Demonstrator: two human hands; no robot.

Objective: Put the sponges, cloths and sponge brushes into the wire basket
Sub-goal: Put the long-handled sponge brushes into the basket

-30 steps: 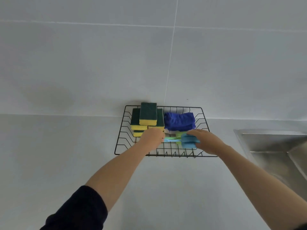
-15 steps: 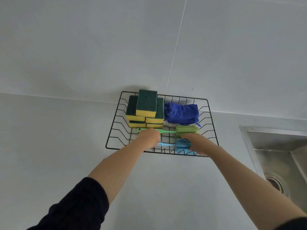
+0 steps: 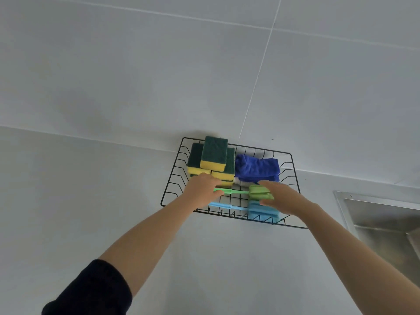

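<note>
Grey worktop (image 3: pixel 68 201), wire basket (image 3: pixel 261 149) at back edge: sponges (image 3: pixel 213 153), blue cloth (image 3: pixel 256 168), blue sponge brush (image 3: pixel 261 212) inside. My left hand (image 3: pixel 202 192) grips green sponge brush (image 3: pixel 256 190) handle, right hand (image 3: pixel 284 198) pinches its head. Probably final placement; next, release both.

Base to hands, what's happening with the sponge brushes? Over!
Left hand grips green sponge brush handle, right hand pinches its head. Brush in wire basket, beside blue sponge brush. Nothing in the way.
</note>
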